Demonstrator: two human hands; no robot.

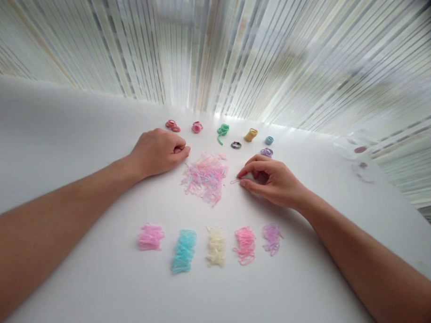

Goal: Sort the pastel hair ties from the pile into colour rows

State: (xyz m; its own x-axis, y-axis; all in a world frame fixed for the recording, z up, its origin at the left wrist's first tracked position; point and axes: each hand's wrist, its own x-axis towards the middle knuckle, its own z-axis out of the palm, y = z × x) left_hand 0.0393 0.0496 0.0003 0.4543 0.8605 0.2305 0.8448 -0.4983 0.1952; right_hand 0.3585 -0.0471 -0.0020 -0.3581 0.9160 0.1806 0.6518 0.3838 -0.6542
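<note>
Now, the right hand (pixel 272 180) sits just right of centre, its fingers (pixel 253 166) drawn narrow, with thumb and forefinger pinching a thin elastic band (pixel 234 181) at their tips. The band's long axis runs roughly level across the frame, its free end pointing left toward the loose pastel pile of bands (pixel 205 178) at centre, just beside it. The right hand is far nearer the band than the left hand (pixel 158 152), which rests curled shut on the worktop (pixel 58 115) at the pile's upper left; whether it hides anything inside cannot be told. Below the pile, five separate bundles of bands (pixel 215 246) form a row: pink, blue, cream, pink, lilac. Toward the far edge, small coiled bunches of bands (pixel 223 131) lie in a loose line.
</note>
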